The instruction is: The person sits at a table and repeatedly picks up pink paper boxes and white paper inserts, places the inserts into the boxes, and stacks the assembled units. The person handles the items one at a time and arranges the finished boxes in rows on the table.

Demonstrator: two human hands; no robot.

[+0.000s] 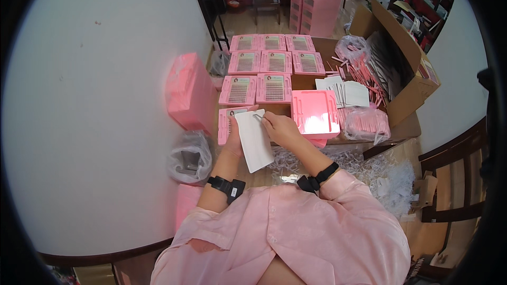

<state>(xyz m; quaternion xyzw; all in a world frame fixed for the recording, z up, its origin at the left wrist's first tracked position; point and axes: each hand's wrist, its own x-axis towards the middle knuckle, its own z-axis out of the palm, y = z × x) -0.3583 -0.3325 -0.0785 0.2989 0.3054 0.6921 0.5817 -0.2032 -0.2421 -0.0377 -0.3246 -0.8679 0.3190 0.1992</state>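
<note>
A flat, oblong white card or sleeve [253, 142] is held in front of me, tilted over the near edge of the table. My left hand [234, 136] is closed on its left side. At its top right edge, my right hand [279, 127] has its fingers pinched together. A thin greyish sliver [257, 116] shows by those fingertips, too small to name. Under and behind my left hand lies a pink case [226, 121], partly covered. Several more pink cases with lash trays [273, 88] are laid in rows beyond my hands.
Right of my hands sits a stack of glossy pink trays [315, 113], with white cards [343, 93] and bagged pink sticks [366, 124] beside it. An open carton [404, 68] stands at the right. On the left are a wrapped pink stack [190, 92] and a bag-lined bin [190, 158].
</note>
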